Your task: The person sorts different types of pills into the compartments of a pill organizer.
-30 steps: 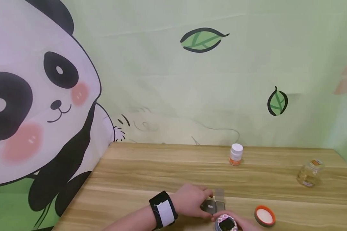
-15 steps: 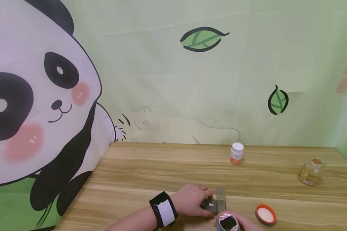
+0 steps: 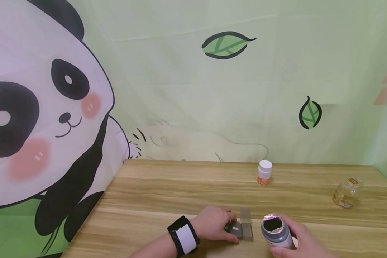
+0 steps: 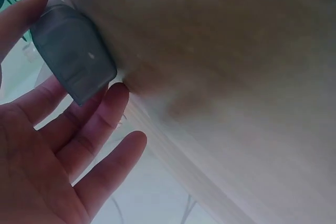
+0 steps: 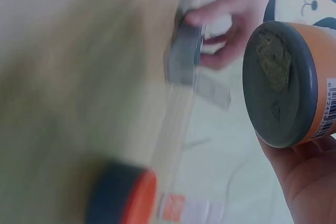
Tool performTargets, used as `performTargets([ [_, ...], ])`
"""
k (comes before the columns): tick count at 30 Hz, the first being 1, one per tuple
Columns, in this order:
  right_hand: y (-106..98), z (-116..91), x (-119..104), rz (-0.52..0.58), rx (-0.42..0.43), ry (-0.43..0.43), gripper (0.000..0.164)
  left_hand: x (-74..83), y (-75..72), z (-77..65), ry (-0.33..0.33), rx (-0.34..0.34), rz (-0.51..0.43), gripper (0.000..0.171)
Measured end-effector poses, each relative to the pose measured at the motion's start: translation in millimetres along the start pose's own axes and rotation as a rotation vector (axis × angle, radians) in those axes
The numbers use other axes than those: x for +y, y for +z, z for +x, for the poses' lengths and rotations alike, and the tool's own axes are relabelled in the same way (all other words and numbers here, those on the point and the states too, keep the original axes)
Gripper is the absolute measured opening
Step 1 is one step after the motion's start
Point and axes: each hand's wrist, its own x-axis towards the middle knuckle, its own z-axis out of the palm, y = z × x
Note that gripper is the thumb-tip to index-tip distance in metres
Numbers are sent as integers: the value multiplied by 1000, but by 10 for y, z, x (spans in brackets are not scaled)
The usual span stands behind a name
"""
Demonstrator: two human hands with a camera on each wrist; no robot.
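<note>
My left hand (image 3: 211,224) holds a grey weekly pill organizer (image 3: 235,228) on the table between thumb and fingers. Its end compartment (image 3: 247,231) has the clear lid (image 3: 245,215) flipped up; the neighbouring lid reads "Mon." In the left wrist view the organizer (image 4: 76,51) sits between the thumb and the fingertips. To its right, my right hand (image 3: 304,240) grips a grey pill bottle (image 3: 277,233) with an uncapped mouth, torn foil round the rim and a dark inside. From the right wrist the bottle's grey base (image 5: 275,85) and orange label show.
An orange-and-black bottle cap (image 5: 121,195) lies on the table, mostly covered by the right hand in the head view. Farther back stand a white bottle (image 3: 264,172) with an orange label and a clear jar (image 3: 346,193) with yellowish contents. A panda-printed cloth (image 3: 187,89) hangs behind.
My right hand has carried the bottle away from the organizer, to the right and slightly up, covering the cap. The left hand stays on the organizer.
</note>
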Motion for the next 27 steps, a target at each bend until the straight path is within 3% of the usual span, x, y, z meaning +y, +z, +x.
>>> performTargets([
  [6, -98, 132, -116, -282, 16, -64, 57, -2, 0, 14, -14, 9, 22, 43],
  [15, -146, 321, -37, -431, -136, -58, 49, -7, 39, 8, -16, 12, 13, 43],
  [27, -149, 514, 37, -702, -257, -48, 53, 2, 26, 3, -24, 8, 19, 44],
])
